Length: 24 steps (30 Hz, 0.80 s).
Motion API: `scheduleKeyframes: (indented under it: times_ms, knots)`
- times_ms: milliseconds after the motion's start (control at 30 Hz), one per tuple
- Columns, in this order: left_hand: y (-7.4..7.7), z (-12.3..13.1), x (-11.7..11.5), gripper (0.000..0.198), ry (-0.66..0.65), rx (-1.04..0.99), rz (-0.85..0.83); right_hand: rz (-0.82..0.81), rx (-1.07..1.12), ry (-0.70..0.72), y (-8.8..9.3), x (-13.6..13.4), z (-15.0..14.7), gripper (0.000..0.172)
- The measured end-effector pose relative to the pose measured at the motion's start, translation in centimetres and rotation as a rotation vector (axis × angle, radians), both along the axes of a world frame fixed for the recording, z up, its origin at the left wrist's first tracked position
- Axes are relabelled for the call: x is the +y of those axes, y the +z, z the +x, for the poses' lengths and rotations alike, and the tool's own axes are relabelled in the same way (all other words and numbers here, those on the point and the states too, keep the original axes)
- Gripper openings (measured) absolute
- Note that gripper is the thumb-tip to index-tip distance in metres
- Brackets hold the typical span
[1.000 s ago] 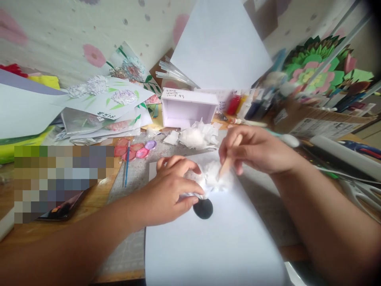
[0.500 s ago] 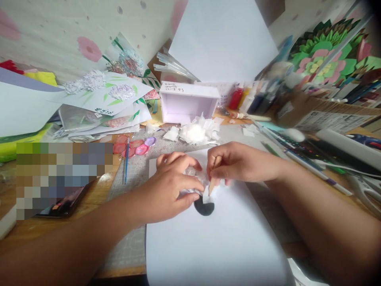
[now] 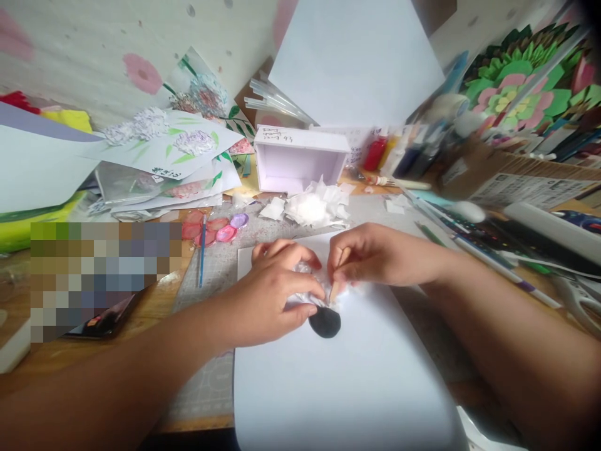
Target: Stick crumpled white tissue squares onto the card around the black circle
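My left hand (image 3: 272, 288) lies with curved, spread fingers around crumpled white paper (image 3: 306, 282) on a large white sheet (image 3: 338, 388). Its thumb tip touches the edge of a black round patch (image 3: 325, 322). With my right hand (image 3: 370, 254) I pinch a pale wooden stick (image 3: 333, 291) whose tip points down at the top edge of the black patch, beside the ruffled paper. Part of the ruffled paper is hidden by my fingers.
Behind the sheet lies a pile of white paper squares (image 3: 314, 207) before a white open box (image 3: 300, 166). A blue brush (image 3: 202, 250) and pink discs (image 3: 218, 228) are at left, near a phone (image 3: 103, 322). Pens and scissors (image 3: 582, 300) are at right.
The stick's tip has pressed the small white paper piece up against the ruffle, so more of the black patch shows. My left hand has barely moved.
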<state>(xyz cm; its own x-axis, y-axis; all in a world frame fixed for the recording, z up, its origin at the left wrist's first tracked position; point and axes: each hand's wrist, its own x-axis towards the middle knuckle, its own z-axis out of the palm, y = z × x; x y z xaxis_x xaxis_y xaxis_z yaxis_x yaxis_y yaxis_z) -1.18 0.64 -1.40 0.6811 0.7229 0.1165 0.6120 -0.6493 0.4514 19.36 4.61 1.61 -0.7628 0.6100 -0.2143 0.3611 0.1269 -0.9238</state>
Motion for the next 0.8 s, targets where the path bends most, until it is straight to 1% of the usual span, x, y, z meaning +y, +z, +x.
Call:
scheduleKeyframes:
  times_ms: [167, 233, 267, 300, 400, 467, 533, 567, 633, 700, 800]
  knots:
    - [-0.1, 0.0, 0.0, 0.017, 0.004, -0.006, -0.004, 0.010, -0.015, 0.006, 0.2, -0.1, 0.0, 0.008]
    - [-0.1, 0.0, 0.0, 0.016, 0.011, -0.011, -0.005, 0.027, 0.018, -0.052, 0.3, 0.1, 0.5, 0.008]
    - [0.0, 0.0, 0.0, 0.015, 0.016, -0.019, -0.005, 0.052, 0.066, -0.123, 0.4, 0.4, 0.9, 0.009]
    - [0.0, -0.1, 0.0, 0.014, 0.023, -0.029, -0.007, 0.083, 0.137, -0.225, 0.3, 0.8, 1.4, 0.010]
    - [0.4, -0.2, -0.1, 0.014, 0.030, -0.069, -0.017, 0.160, 0.372, -0.627, -0.5, 2.7, 2.9, 0.014]
    - [0.7, -0.3, -0.3, 0.017, -0.018, -0.081, -0.023, 0.189, 0.417, -0.863, -1.5, 4.0, 3.6, 0.018]
    - [0.9, -0.4, -0.5, 0.020, -0.089, -0.061, -0.026, 0.227, 0.398, -0.970, -2.5, 5.2, 3.9, 0.021]
    - [1.0, -0.4, -0.6, 0.021, -0.117, -0.042, -0.026, 0.242, 0.365, -0.994, -2.9, 5.6, 4.0, 0.021]
    - [1.1, -0.4, -0.7, 0.021, -0.137, -0.010, -0.025, 0.270, 0.296, -0.973, -3.5, 5.9, 3.8, 0.021]
    - [1.1, -0.4, -0.8, 0.021, -0.126, -0.001, -0.020, 0.304, 0.249, -0.922, -3.9, 5.9, 3.5, 0.021]
    - [1.0, -0.4, -0.8, 0.022, -0.100, -0.019, -0.014, 0.436, 0.147, -0.833, -4.1, 5.6, 3.1, 0.017]
